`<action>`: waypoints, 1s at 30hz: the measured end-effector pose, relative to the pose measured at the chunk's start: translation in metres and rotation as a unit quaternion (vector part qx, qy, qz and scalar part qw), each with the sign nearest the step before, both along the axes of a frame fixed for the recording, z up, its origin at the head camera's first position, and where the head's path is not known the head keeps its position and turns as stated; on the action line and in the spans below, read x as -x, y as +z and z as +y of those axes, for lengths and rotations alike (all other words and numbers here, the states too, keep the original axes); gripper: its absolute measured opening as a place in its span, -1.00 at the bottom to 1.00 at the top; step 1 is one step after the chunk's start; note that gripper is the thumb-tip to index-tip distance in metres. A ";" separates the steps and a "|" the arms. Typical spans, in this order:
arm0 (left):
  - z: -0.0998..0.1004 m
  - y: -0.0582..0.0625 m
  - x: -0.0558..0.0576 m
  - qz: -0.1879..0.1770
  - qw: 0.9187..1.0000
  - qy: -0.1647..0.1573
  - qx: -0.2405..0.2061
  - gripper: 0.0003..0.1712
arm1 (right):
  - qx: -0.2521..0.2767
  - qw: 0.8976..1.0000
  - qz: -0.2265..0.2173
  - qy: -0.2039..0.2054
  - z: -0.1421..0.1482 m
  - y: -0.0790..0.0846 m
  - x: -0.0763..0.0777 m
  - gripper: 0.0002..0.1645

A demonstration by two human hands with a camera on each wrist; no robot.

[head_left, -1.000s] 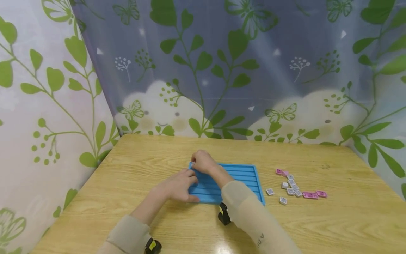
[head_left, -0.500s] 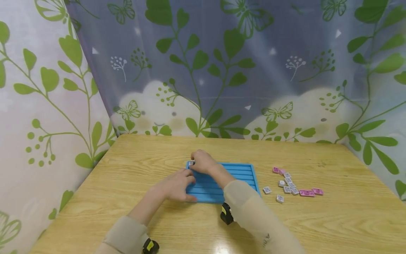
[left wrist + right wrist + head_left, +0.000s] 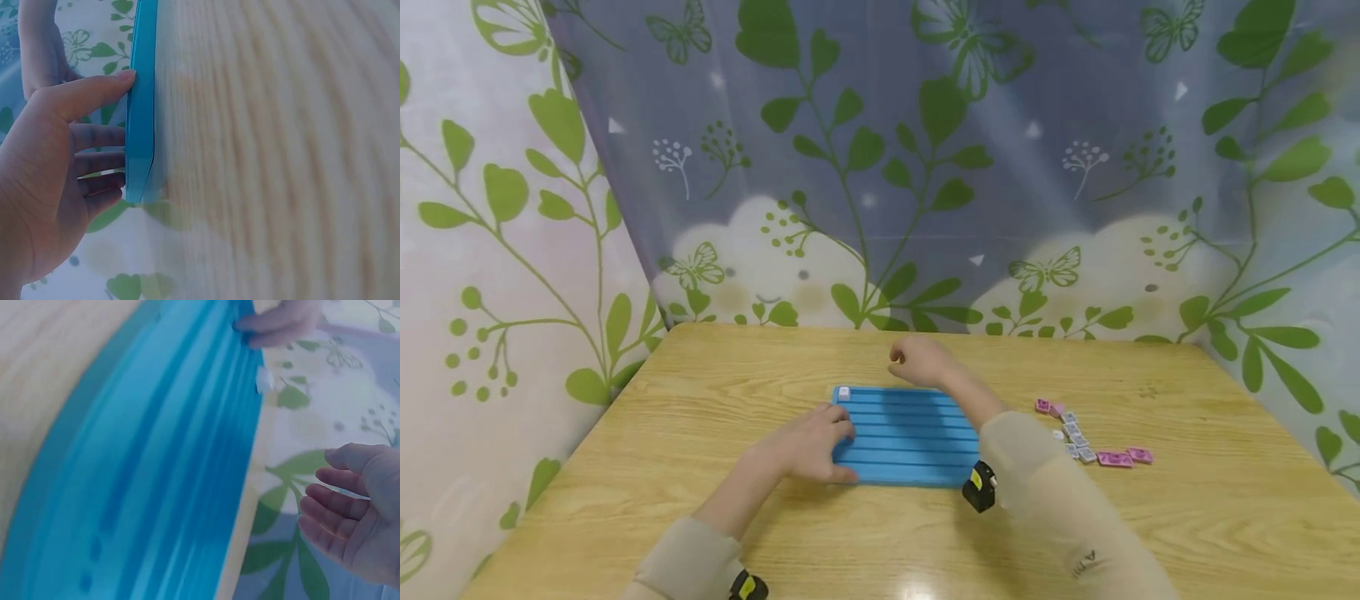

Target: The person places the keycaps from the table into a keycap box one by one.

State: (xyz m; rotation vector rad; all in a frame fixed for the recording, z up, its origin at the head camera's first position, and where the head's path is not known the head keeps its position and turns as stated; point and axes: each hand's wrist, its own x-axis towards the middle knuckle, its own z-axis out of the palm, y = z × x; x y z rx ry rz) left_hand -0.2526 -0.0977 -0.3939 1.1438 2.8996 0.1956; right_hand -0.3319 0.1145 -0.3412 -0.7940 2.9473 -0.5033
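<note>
A blue ridged tray (image 3: 917,450) lies on the table, and one small white tile (image 3: 844,392) sits in its far left corner. My left hand (image 3: 812,443) rests at the tray's left end. In the left wrist view the thumb (image 3: 103,94) touches the tray's side (image 3: 142,112), with the other fingers fairly straight against it. My right hand (image 3: 922,363) is raised over the tray's far edge and holds nothing. Its fingers (image 3: 331,519) are loosely bent in the right wrist view, apart from the white tile (image 3: 264,380).
Several white tiles (image 3: 1076,432) and pink tiles (image 3: 1115,459) lie loose on the wooden table (image 3: 760,358) to the tray's right. My right sleeve (image 3: 1060,492) hides part of that area. A leaf-printed cloth (image 3: 880,167) hangs behind the table.
My right hand has let go of the white tile in the tray's far left corner and moved up and right. My left hand stays at the tray's left end.
</note>
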 end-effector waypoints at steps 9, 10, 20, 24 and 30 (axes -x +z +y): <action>-0.001 0.000 0.000 -0.010 1.000 0.004 -0.004 -0.37 | 0.014 1.000 0.006 0.017 0.058 0.016 -0.002 -0.72; 0.000 0.000 -0.001 -0.011 1.000 0.005 -0.004 -0.37 | 0.012 1.000 0.006 0.017 0.066 0.016 -0.003 -0.73; 0.002 -0.002 -0.001 -0.020 1.000 0.009 -0.008 -0.36 | 0.010 0.999 -0.017 -0.029 0.129 0.003 -0.008 -0.66; 0.002 -0.002 -0.001 -0.023 1.000 0.007 -0.012 -0.37 | 0.004 0.999 -0.025 -0.042 0.148 -0.004 -0.010 -0.66; 0.002 -0.002 0.000 -0.018 1.000 0.004 -0.008 -0.36 | -0.001 0.999 -0.022 -0.048 0.168 -0.013 -0.012 -0.65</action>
